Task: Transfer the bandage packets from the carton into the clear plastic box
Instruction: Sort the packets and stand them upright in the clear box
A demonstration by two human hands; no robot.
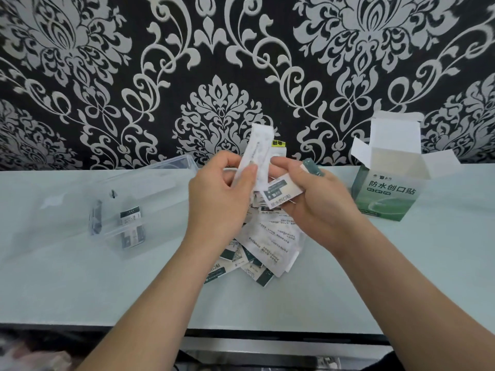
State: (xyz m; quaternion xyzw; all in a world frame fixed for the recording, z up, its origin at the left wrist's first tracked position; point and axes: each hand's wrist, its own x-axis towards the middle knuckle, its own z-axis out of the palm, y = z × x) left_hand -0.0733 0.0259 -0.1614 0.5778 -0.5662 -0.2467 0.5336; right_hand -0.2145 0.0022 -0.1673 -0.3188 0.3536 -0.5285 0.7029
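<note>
My left hand (222,194) pinches a white strip of bandage packets (258,153) that stands upright above the table's middle. My right hand (318,199) grips a small bunch of green-and-white packets (281,192) beside it. Beneath both hands lies a loose pile of packets (265,250) on the table. The green-and-white carton (388,194) stands at the right with its top flaps open. The clear plastic box (126,210) sits at the left, open, with a few packets inside.
The pale table (267,303) ends at a front edge near me, with dark space below. A black-and-white patterned wall (160,76) rises directly behind the table. A small yellow-labelled object (278,144) sits at the wall behind the strip.
</note>
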